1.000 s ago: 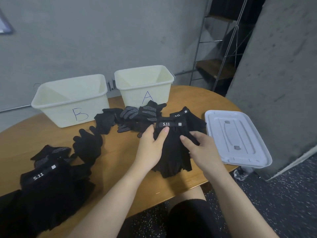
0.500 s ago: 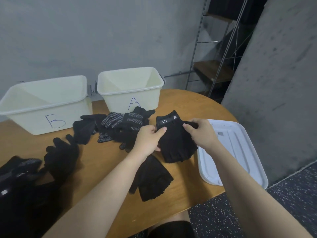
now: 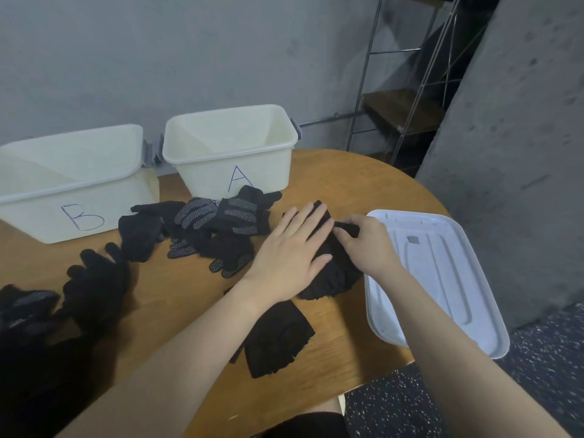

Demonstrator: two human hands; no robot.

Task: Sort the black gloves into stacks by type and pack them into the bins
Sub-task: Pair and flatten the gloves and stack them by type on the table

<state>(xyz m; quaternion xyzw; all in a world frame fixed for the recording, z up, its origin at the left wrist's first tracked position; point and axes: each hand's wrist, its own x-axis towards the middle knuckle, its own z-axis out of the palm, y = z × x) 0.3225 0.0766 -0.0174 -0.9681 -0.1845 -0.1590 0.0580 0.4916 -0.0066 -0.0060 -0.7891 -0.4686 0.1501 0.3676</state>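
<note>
Left hand (image 3: 292,248) lies flat at centre frame, fingers straight and spread, pressing a black fingerless glove (image 3: 335,276) onto the tabletop (image 3: 341,172); right hand (image 3: 368,243), just right of it, has its fingers curled, pinching the glove's upper right edge; the glove's lower hem shows below both hands, just beside the lid.

A second fingerless glove (image 3: 276,338) lies flat at lower centre, partly under the left forearm; apart from the pressed one.

Dotted gloves (image 3: 218,222) sit in a loose pile at centre left, in front of bin A, one overlapping its base in the view; plain knit gloves (image 3: 94,279) lie further left, toward bin B; a dark heap of gloves (image 3: 28,314) fills the lower left edge, detail too dark to tell.

Bin A (image 3: 232,153), cream, stands at upper centre; bin B (image 3: 69,181), cream, stands at upper left; both marked by hand in blue; no gloves visible inside either.

White lid (image 3: 436,279) rests at right, overhanging the tabletop edge; a metal rack (image 3: 407,99) stands at upper right against a grey wall.
</note>
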